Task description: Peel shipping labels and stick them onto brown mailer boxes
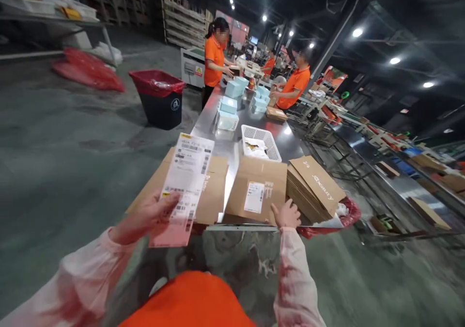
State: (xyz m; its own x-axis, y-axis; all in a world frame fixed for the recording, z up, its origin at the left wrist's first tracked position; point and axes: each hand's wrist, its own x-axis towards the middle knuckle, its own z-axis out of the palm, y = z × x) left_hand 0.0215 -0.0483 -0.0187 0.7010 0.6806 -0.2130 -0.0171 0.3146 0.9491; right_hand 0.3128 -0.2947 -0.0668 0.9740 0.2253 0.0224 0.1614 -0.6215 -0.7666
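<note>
Left hand pinches a strip of printed labels, thumb on the front face; the fingers behind it are mostly hidden. You have the strip raised in front of the left carton, covering part of it. Lower end of the strip hangs past the tabletop's near edge.

Right hand is spread, thumb parted from the fingers. Thumb is at the lower right corner of the middle carton, fingers near the carton stack. Can't tell how firmly it touches either.

Middle carton lies at the near edge of the metal tabletop, with a white label on its upper face. Carton stack sits just right of it, flat brown pieces, top one printed in white and skewed.

Behind the middle carton: white basket with white and brownish contents. Farther along, light blue boxes in groups. Two people in orange shirts stand at the far part, one on each side. Black bin with a red liner is on the floor to your left.
</note>
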